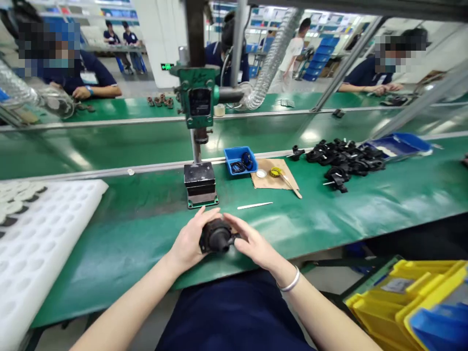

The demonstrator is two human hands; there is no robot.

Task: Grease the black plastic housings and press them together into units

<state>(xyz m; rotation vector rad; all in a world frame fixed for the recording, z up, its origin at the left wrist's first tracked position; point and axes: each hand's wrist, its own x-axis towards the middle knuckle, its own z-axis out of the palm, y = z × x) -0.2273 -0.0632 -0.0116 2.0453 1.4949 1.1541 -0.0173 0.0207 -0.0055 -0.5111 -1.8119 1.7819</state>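
Observation:
A round black part [218, 237] with a raised centre is between my hands, over the green bench near its front edge. My left hand [192, 239] wraps round its left side. From the right, my right hand [254, 241] holds it with thumb and fingers at its edge. Just behind my hands is the black block [200, 180] at the base of a green press [199, 97]. A thin white tool [255, 205] lies on the bench behind my right hand.
A blue tray [234, 155] holds black rings. Beside it, a brush [292, 185] and yellow pot [275, 171] rest on cardboard. Black parts [351, 158] pile up at right. A white foam tray [47, 234] stands left, yellow bins [391, 302] lower right. People work opposite.

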